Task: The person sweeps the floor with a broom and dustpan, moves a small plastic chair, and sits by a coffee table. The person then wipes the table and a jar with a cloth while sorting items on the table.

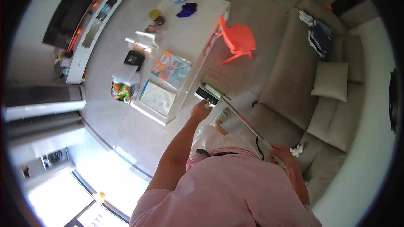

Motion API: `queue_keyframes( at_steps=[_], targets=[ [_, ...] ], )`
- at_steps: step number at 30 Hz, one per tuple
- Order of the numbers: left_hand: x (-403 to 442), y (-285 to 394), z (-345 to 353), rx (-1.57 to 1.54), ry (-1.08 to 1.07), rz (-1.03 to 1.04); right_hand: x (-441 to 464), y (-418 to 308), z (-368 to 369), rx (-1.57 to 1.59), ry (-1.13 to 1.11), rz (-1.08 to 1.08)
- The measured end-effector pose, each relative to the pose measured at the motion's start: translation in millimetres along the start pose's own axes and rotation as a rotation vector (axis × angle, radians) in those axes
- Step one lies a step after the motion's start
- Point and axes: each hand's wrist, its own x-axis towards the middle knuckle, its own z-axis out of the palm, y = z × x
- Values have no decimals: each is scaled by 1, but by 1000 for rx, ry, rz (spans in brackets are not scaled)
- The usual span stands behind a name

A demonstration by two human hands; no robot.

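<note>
My right hand (283,155) is wrapped round the pale grip of a long handle (246,124). The handle slants up and left to a white head (213,89) near the floor. Beside that head is a black and white flat-topped object (206,95); whether the two are joined is unclear. My left hand (200,110) is closed just below this object, with a small whitish thing at its fingers that I cannot make out. A foot in a light slipper (221,117) stands close by.
A long white table (185,38) bears books (171,69), papers (158,97), jars and a purple cloth (187,10). A red chair (237,38) stands right of it. The grey sofa (282,80) lines the right, with a cushion (331,80). A snack basket (122,92) sits left.
</note>
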Motion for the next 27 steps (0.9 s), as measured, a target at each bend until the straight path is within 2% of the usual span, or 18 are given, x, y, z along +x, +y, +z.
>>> queue_keyframes(
  at_steps=[3,7,11,14,17,23,27],
  targets=[
    [-42,-30,-2,-50,-36,17,-24,-7,23,-75,60,-18],
    [-118,-63,-13,-50,-60,-66,-47,-16,41,-221,119,-61],
    [-193,-97,-30,-122,32,-152,-62,-14,74,-455,148,-137],
    [-247,-125,-38,-204,79,-226,-54,-4,69,-614,69,-200],
    [-294,-154,-31,-227,158,-246,-65,-23,89,-787,60,-164],
    [-360,-204,-20,-276,247,-402,-73,-42,146,-880,-130,-37],
    [-397,-242,4,-371,401,-535,-51,-41,173,-952,-256,-83]
  ],
)
